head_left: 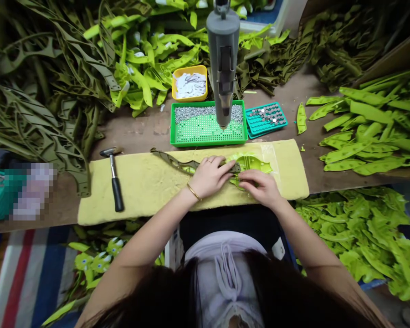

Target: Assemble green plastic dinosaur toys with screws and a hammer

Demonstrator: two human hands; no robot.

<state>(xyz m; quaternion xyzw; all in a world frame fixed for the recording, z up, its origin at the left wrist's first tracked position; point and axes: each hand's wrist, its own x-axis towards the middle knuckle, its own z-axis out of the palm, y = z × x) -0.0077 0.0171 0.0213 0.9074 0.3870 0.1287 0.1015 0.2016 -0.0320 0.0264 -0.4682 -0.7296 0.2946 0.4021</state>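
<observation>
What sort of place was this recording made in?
Probably a small piecework workshop. Heaps of cut green parts surround the bench, a grey overhead power tool hangs above a green tray of small metal studs, and a hammer lies on a yellow foam pad.

Left hand (210,176) and right hand (259,187) nearly touching on yellow foam pad (140,196), little gap between. Olive strap (187,165) lies across pad beyond left hand. Pad gives room nearer body, left of hands, up to hammer (113,180), which blocks farther leftward travel. Gray press column (223,59) stands over green rivet tray (208,136), obstructing straight forward reach; teal tray (266,119) just right of it. Narrow bench strip (150,132) behind pad allows sideways passage. Green leaf-shaped pieces (365,132) crowd right; olive cutouts (37,123) crowd left.
</observation>
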